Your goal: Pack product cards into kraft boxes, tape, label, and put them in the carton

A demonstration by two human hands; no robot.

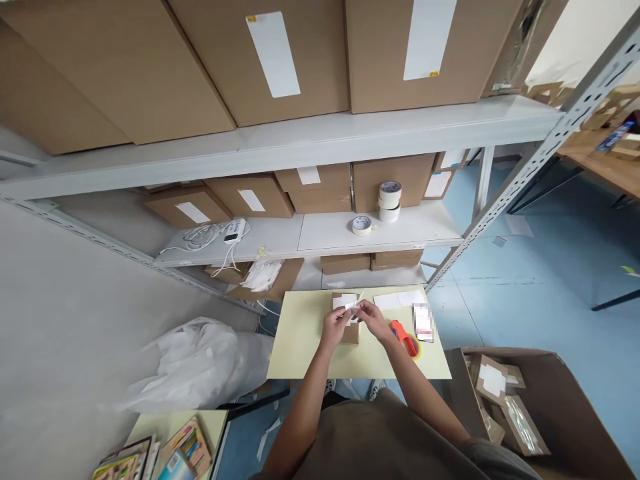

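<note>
My left hand (336,325) and my right hand (373,320) meet above the pale yellow table (300,347), fingers pinched on a small white paper piece (353,305), perhaps a label. Just beneath them lies a small cardboard box (352,335) with white paper on its top, partly hidden by my hands. To the right of my right hand lies an orange tape dispenser (403,337) with a yellow-edged roll. White sheets (399,299) lie along the table's far edge, and a blurred white item (423,323) is near its right edge.
A metal rack (280,150) holding large cartons (295,60) stands directly ahead. Its middle shelf carries white tape rolls (389,200) and a power strip (235,231). An open carton (560,393) with small boxes stands right; a white plastic bag (200,360) is left.
</note>
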